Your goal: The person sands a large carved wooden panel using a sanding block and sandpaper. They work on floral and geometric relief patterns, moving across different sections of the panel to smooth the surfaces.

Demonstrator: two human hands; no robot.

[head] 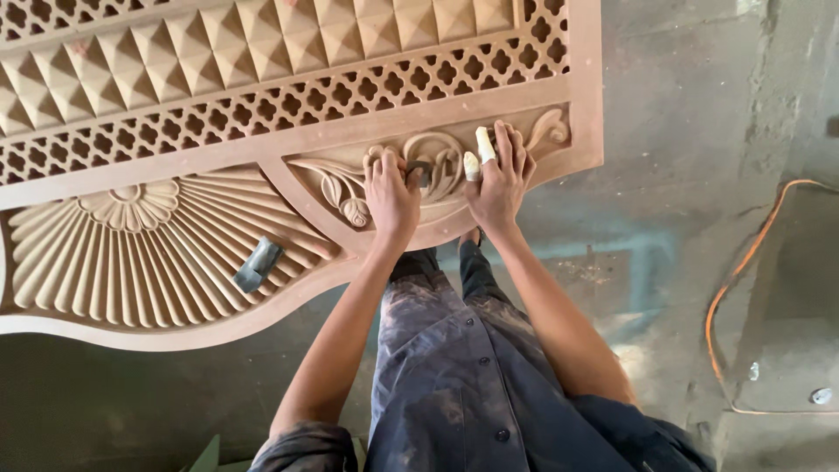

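Note:
A large carved wooden panel [262, 131] fills the upper left, with lattice bands, a pyramid grid, a fluted fan and a floral scroll relief. My left hand [391, 197] presses a small dark piece of sandpaper [420, 170] into the scroll carving. My right hand [500, 179] rests flat on the relief beside it, fingers spread, with two fingertips wrapped in pale tape. Both hands sit near the panel's lower right corner.
A folded grey sanding pad [257, 265] lies on the fluted fan. An orange cable [738, 271] curves across the dusty concrete floor at the right. A small round metal object [821, 395] lies at the far right. My dusty dark clothing fills the bottom centre.

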